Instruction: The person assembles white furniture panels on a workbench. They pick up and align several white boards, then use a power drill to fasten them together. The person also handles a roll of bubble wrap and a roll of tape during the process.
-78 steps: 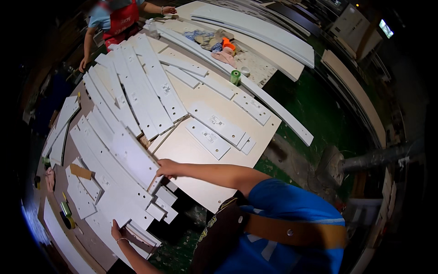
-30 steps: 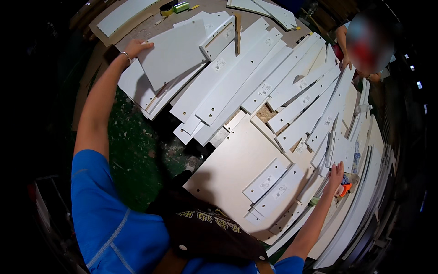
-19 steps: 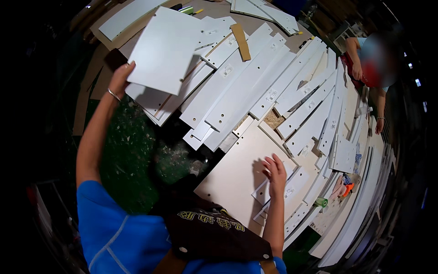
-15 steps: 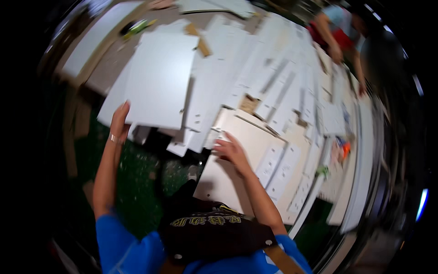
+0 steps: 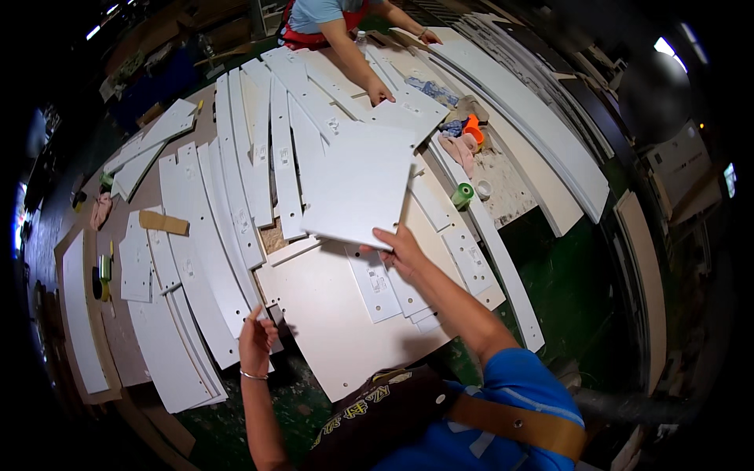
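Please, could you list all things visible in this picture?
loose panels: many, white, mostly left and centre
held panel: 1, white, centre
large board: 1, cream, centre front
cardboard strip: 1, brown, on loose panels
rolls: at least 2, green, left and right
rags: several, blue, pink, grey, upper right
orange object: 1, orange, among rags
co-worker: 1, blue-red clothing, far side
bottle: 1, clear, beside co-worker
floor: 1, green, right
left hand: 1, bare, near panel ends
right hand: 1, bare, gripping held panel
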Action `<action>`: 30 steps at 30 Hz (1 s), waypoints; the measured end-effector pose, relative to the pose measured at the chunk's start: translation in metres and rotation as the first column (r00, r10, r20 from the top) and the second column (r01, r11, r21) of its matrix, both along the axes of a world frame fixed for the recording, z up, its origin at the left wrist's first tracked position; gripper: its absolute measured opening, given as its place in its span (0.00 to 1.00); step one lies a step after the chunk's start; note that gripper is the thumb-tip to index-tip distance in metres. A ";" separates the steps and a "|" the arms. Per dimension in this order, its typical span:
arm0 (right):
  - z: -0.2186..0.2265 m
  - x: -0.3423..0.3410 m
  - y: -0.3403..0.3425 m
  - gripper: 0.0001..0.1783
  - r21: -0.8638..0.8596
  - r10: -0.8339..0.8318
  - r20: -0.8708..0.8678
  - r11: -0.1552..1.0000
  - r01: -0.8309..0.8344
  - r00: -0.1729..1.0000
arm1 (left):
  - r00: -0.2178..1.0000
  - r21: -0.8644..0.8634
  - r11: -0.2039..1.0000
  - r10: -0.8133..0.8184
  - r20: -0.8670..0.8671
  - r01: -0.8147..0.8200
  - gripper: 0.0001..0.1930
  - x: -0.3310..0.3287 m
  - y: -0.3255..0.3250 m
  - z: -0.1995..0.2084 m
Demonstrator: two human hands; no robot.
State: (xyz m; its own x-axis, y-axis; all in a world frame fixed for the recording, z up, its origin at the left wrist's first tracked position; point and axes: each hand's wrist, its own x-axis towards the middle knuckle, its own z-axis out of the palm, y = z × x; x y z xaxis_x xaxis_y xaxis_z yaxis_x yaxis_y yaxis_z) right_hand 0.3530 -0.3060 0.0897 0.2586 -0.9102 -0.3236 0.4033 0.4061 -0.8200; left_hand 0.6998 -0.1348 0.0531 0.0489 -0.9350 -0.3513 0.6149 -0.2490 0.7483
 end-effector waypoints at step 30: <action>-0.010 -0.018 -0.049 0.39 -0.341 -0.203 -0.863 0.910 -0.236 0.463 | 0.990 0.369 0.924 0.059 0.126 -0.102 0.15 -0.128 0.003 -0.050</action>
